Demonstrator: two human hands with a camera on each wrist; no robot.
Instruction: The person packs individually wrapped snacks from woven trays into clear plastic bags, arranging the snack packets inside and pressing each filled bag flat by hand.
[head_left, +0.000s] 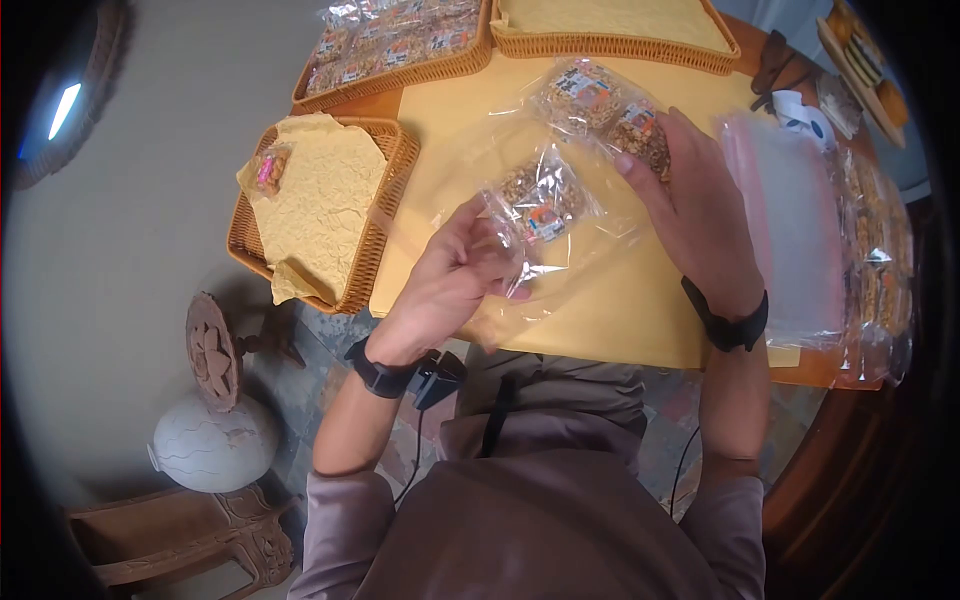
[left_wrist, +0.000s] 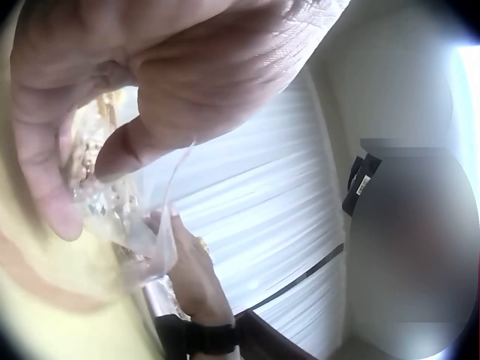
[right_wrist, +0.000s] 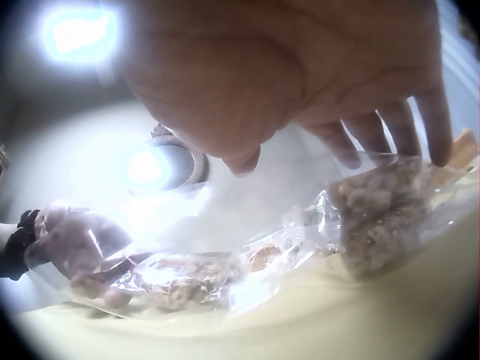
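Observation:
In the head view, a large clear bag (head_left: 600,225) lies over yellow paper with packs of nut clusters in or under its film; which, I cannot tell. My left hand (head_left: 455,265) grips the film at the near pack (head_left: 545,205), thumb and fingers curled round it, also in the left wrist view. My right hand (head_left: 700,210) touches the brown pack (head_left: 640,135) at the right; its fingers (right_wrist: 401,127) reach down fairly straight over that pack in the right wrist view. Beside it lies another labelled pack (head_left: 582,92).
A wicker basket (head_left: 400,160) at the left holds crumpled paper and one small pack (head_left: 270,170). Behind stand a basket (head_left: 390,75) of packs and a paper-lined one (head_left: 610,45). At the right lie flat clear bags (head_left: 785,240) and filled packs (head_left: 880,255).

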